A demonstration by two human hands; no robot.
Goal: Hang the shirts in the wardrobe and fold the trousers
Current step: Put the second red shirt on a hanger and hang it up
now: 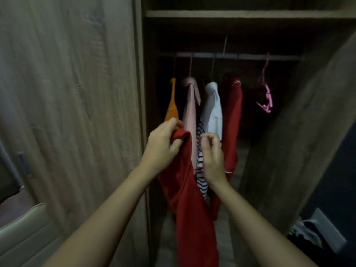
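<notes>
Starting at the left of the frame: closed wardrobe door (77, 93), plain wood grain. Just past its edge the left hand (163, 145) has its fingers clenched round the top edge of a red garment (194, 209), which hangs down the centre to the bottom of the frame. The right hand (212, 157) is just beside it, fingers curled in front of a striped top (200, 164), can't tell if it's actually pinching it. Behind them, on the rail (238, 55): orange top (172, 105), pink shirt (189, 108), white shirt (212, 110), red shirt (232, 122), then a bare pink hanger (266, 99) far right
</notes>
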